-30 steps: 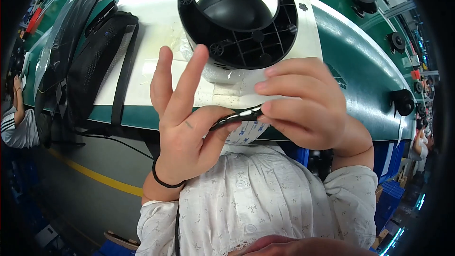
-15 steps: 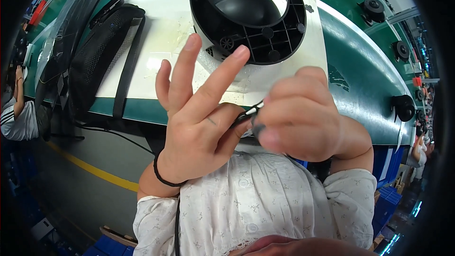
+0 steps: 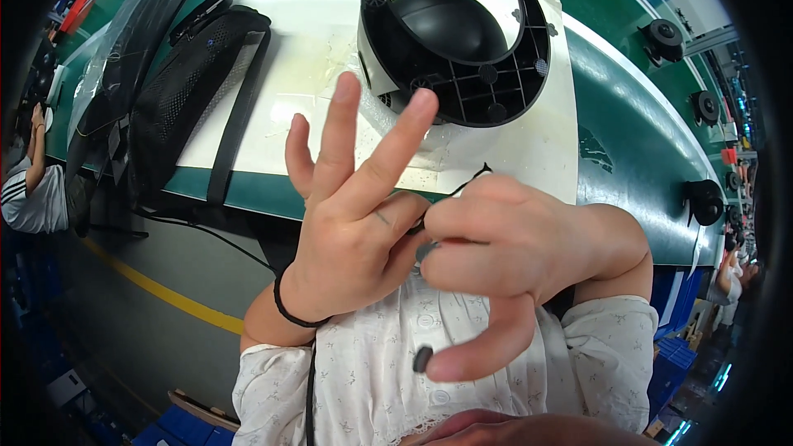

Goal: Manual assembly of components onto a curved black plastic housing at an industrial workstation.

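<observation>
Green bench [image 3: 628, 149] carries white mat [image 3: 314, 58]; on mat black domed shell [image 3: 450, 45], black mesh strap [image 3: 194, 83]

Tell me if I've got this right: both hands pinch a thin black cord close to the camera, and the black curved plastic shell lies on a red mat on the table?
Not quite. In the head view the mat is white, not red. The rest holds: the left hand and right hand pinch the thin black cord, and the black curved plastic shell lies on that mat.

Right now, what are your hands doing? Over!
Left hand and right hand pinch a thin black cord together, close up. Black plastic shell sits untouched on the white mat. Nothing between.
</observation>
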Available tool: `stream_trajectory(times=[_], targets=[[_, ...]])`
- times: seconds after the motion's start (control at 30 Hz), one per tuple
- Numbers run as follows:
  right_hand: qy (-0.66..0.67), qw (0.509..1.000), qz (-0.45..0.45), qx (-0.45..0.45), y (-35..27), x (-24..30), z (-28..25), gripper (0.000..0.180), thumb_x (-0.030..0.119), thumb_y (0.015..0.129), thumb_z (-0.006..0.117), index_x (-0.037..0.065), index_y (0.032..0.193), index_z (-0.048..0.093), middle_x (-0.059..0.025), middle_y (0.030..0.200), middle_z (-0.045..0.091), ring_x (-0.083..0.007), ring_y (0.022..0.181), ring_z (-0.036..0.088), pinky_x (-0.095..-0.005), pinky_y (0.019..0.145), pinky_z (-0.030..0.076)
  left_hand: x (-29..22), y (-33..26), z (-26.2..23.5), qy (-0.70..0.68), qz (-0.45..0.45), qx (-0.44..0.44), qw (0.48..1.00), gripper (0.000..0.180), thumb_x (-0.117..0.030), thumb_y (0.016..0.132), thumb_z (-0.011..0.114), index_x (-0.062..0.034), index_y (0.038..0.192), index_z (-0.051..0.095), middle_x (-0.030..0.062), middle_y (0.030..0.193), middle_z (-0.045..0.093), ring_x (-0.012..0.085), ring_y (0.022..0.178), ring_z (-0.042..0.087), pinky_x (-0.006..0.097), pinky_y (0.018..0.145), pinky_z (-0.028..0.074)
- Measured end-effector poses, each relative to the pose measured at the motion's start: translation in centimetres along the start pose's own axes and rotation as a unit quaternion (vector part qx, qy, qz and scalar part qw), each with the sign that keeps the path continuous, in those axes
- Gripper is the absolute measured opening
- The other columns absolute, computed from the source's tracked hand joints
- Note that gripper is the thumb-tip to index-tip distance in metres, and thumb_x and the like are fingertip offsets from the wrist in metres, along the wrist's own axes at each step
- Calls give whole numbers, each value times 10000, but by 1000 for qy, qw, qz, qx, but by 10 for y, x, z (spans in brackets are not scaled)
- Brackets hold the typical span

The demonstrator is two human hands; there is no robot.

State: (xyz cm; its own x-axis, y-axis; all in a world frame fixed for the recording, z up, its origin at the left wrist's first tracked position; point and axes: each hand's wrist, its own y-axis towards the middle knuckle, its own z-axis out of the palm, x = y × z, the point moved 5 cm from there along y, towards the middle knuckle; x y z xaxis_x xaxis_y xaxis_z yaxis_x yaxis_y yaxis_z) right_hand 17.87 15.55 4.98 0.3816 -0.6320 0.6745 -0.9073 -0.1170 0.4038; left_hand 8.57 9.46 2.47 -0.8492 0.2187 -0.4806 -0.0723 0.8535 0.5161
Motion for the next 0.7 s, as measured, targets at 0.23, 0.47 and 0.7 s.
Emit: stream_trajectory(times=[0.23,0.47,0.7], targets=[[58,992,48,-99,10,-5,-33,531,-60,652,604,69,1099,348,-119,884,469,-203,634,523,-261,545,449,15,-2,-2,-26,-24,-29,999,231,-237,625,699,-61,549,568,189,1330,345,433,1279,136,469,1004,-38],[21,957,78,-279,27,-26,-50,841,-177,685,515,106,1332,58,-141,1018,450,-165,741,547,-236,621,490,21,1,5,-42,-13,-50,998,222,-228,608,698,-60,567,560,180,1338,335,436,1264,187,494,995,51],[-108,972,57,-201,33,-27,-46,768,-169,686,532,76,1310,157,-137,994,484,-163,737,556,-231,598,487,28,3,12,-91,8,-48,995,223,-185,596,700,-32,590,538,182,1343,324,424,1255,223,527,984,127]])
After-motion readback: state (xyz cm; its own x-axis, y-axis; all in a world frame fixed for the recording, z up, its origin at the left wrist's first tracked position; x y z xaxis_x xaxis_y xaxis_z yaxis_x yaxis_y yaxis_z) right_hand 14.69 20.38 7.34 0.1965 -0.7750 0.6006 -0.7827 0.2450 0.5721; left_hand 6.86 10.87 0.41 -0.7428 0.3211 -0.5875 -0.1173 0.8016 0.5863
